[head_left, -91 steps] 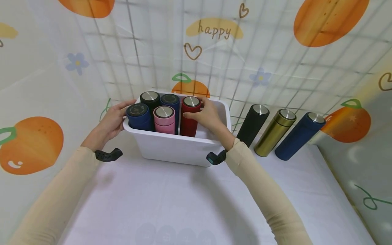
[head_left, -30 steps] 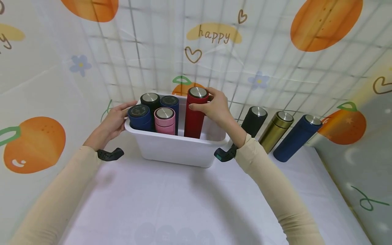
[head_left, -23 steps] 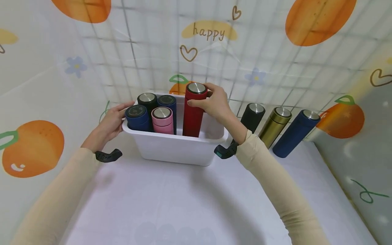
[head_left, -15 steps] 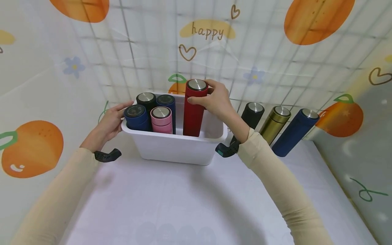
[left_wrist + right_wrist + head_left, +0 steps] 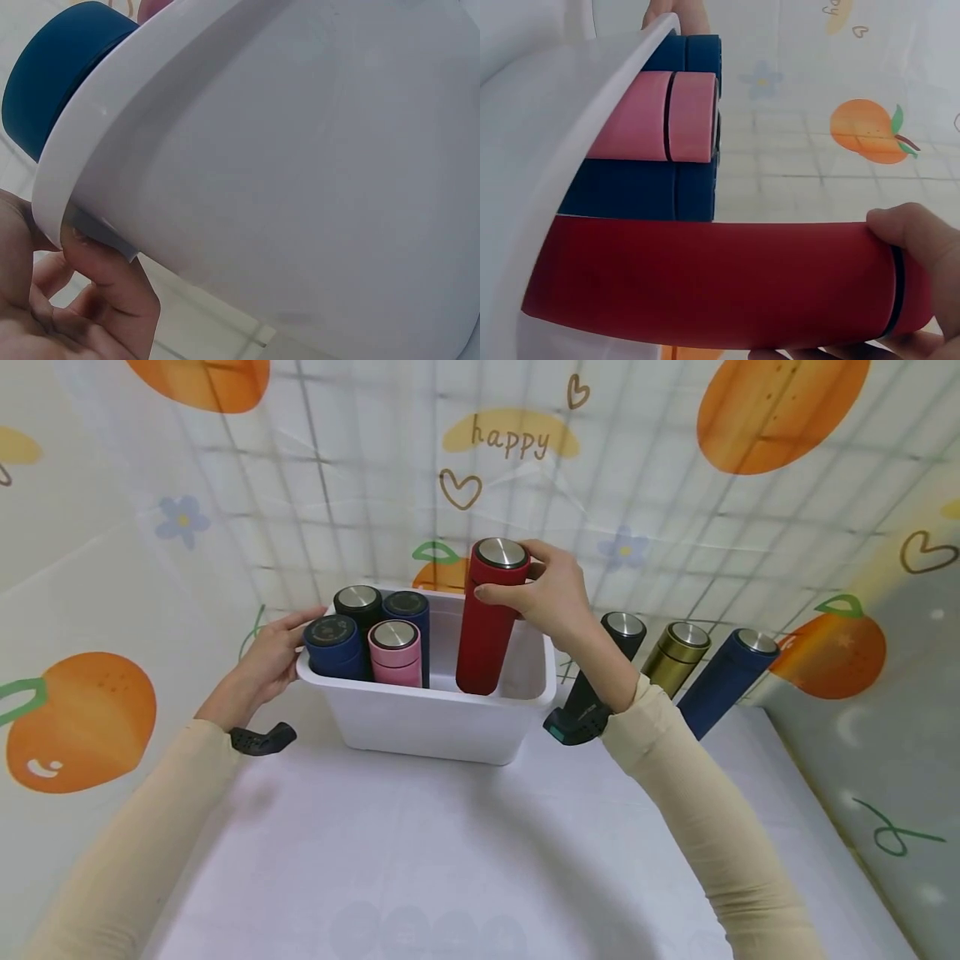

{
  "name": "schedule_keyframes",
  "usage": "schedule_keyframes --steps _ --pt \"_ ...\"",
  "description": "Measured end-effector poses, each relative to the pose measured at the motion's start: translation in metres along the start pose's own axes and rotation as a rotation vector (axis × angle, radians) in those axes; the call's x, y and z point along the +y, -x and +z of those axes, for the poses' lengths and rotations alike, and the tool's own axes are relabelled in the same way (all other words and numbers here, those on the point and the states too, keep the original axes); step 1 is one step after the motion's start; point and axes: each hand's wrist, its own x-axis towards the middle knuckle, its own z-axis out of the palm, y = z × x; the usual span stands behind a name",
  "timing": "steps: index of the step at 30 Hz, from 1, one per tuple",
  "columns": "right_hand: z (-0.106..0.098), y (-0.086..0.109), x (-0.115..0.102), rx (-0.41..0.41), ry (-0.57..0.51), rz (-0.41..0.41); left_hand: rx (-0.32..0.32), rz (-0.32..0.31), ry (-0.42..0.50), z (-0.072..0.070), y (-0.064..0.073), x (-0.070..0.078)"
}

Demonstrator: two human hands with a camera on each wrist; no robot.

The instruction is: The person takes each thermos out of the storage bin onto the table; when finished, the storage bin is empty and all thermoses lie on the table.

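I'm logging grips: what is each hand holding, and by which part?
The right hand holds the red bottle by its upper end; the left hand grips the white bin by its rim at one short end.

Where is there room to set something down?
Bare table lies before the bin, between the sleeves; the bin has space right of the red bottle. Crowded: the bin's left end, with four bottles, and beyond its right end, three more bottles.
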Motion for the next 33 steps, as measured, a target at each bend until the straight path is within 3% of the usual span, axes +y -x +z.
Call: schedule_keyframes --steps 20,33 --pt "-0.02 0.023 -0.027 0.006 -0.029 -0.04 0.007 -0.007 -0.016 0.001 0.001 0.002" --pt "-0.051 0.045 -0.046 0.05 -0.045 -0.06 -0.01 0.009 -0.009 0.005 -0.001 0.004"
